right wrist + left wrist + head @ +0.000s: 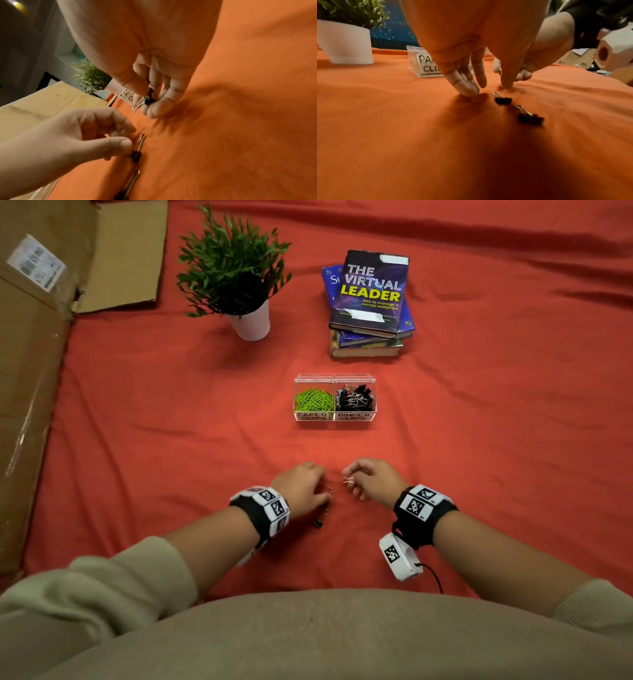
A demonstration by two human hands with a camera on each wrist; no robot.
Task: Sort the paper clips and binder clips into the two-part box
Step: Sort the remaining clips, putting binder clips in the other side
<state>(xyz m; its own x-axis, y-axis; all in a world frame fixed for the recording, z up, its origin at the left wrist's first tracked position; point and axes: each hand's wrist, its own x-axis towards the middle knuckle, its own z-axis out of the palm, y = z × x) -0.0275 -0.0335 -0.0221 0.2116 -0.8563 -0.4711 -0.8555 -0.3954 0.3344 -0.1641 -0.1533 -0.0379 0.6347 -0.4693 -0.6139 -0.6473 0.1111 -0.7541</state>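
Right hand (154, 83) pinching binder clip (148, 99); left hand (471, 54) (fingers straight) touching cloth (385, 135)

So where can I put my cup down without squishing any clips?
Bare cloth lies between the two-part box and plant pot, and right of the books. It's crowded by the left hand, where binder clips lie.

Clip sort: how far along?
Nearly done. The box already holds green paper clips on the left and binder clips on the right. The right hand pinches one binder clip. Two loose clips lie on the cloth by the left hand.
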